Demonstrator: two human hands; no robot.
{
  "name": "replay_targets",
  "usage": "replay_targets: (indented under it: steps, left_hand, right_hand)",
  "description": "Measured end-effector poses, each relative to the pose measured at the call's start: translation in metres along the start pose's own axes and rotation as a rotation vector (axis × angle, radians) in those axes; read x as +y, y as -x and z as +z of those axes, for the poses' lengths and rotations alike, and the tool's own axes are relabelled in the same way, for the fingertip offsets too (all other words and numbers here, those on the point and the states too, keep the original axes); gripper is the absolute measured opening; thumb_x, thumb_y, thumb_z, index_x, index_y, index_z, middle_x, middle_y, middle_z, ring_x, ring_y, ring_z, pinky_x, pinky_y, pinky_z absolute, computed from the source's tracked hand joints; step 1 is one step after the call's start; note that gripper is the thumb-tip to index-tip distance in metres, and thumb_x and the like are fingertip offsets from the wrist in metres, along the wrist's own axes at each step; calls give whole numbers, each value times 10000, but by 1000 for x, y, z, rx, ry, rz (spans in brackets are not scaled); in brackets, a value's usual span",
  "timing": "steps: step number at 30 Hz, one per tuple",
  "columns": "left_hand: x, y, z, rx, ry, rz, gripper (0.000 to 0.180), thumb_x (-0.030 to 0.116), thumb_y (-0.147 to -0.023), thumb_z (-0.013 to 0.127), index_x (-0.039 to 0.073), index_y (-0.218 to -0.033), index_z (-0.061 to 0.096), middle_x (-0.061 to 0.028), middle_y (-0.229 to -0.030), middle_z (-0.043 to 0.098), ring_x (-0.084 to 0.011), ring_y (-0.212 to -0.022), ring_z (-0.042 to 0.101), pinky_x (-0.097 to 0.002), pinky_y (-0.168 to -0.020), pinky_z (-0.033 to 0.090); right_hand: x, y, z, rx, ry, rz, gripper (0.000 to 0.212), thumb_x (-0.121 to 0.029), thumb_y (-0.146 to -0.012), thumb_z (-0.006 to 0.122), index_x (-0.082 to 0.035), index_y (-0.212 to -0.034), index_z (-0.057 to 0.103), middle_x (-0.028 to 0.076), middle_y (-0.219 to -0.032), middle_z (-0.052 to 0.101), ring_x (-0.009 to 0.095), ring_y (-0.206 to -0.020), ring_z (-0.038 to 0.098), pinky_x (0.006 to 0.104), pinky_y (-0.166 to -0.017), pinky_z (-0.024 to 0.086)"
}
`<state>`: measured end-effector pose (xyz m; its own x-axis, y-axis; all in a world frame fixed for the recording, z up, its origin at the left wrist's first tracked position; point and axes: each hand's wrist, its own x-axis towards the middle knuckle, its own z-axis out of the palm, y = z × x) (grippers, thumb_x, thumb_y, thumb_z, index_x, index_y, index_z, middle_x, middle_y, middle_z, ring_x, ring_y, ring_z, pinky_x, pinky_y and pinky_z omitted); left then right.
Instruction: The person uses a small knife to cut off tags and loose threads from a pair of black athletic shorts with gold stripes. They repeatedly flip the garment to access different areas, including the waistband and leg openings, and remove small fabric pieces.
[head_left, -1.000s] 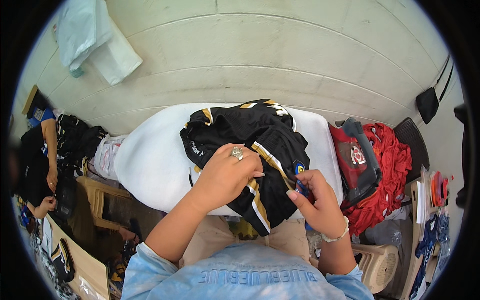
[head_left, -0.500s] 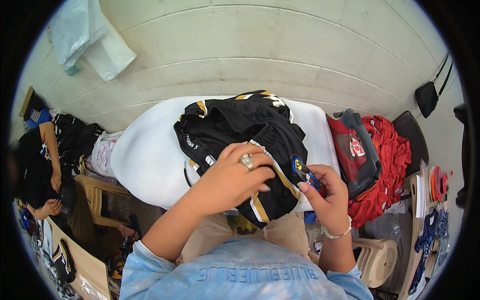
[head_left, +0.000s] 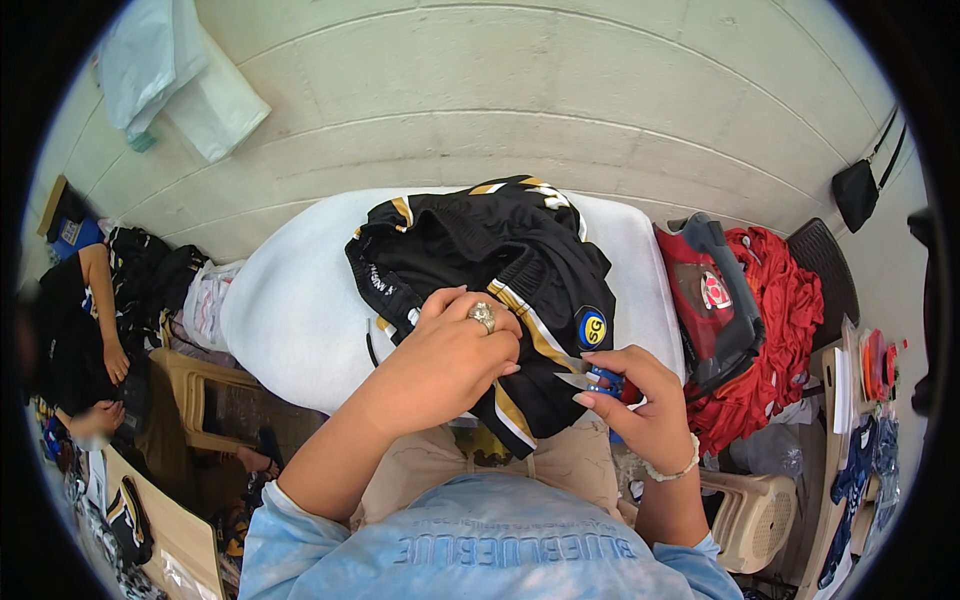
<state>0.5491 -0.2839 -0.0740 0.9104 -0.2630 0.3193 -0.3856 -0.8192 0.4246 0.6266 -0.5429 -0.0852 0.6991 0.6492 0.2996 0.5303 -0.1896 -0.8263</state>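
Observation:
Black shorts point(head_left: 550, 275) with gold and white stripes and a round blue and yellow patch lie bunched over a white padded ironing board point(head_left: 285, 300). My left hand point(head_left: 455, 345), with a ring on it, has its fingers curled on the shorts near the elastic waistband and grips the cloth. In my right hand point(head_left: 650, 390) is a pair of small thread snips point(head_left: 606, 380) with blue handles. Their pointed blades face left over the striped edge and stand apart. Whatever lies under my left fingertips is hidden.
A red and grey iron point(head_left: 715, 300) stands at the board's right end, beside a heap of red cloth point(head_left: 775, 320). Beige plastic stools point(head_left: 755, 520) flank me. To the left a co-worker's arm point(head_left: 103, 300) shows near dark garments. A block wall point(head_left: 480, 90) rises behind the board.
My right hand has turned and moved slightly down and left, so the snips' blades now show apart. The patch is uncovered. My left hand has shifted slightly left along the cloth.

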Motion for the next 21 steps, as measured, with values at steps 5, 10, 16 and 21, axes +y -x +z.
replay_targets:
  steps: [5, 10, 16, 21]
  left_hand:
    - [-2, -1, 2, 45, 64, 33, 47, 58, -901, 672, 77, -943, 673, -41, -1079, 687, -258, -1111, 630, -486, -1126, 338]
    - [-5, -5, 7, 93, 193, 115, 106, -13, -884, 615, 81, -932, 613, -54, -991, 653, -263, -990, 636, -454, -1075, 378]
    - [-6, -5, 8, 144, 146, 155, 175, -30, -831, 618, 99, -948, 630, -30, -975, 658, -244, -960, 649, -425, -1046, 392]
    - [-5, -6, 9, 152, 131, 161, 200, -32, -818, 621, 104, -964, 640, -15, -977, 663, -232, -974, 655, -418, -1045, 392]
  right_hand:
    - [-1, 2, 1, -17, 8, -8, 440, -55, -775, 868, -18, -1186, 714, 57, -966, 689, 114, -837, 617, 246, -741, 476]
    - [1, 6, 13, 38, -124, 65, 404, -113, -814, 881, 12, -1154, 702, 65, -976, 719, 71, -764, 580, 229, -666, 472]
    - [1, 10, 20, 29, -149, 132, 385, -130, -810, 890, 14, -1120, 713, 32, -861, 714, 36, -673, 521, 198, -600, 430]
    - [3, 7, 24, 39, -133, 130, 340, -141, -823, 880, 15, -1084, 729, 23, -843, 718, 32, -636, 501, 201, -574, 421]
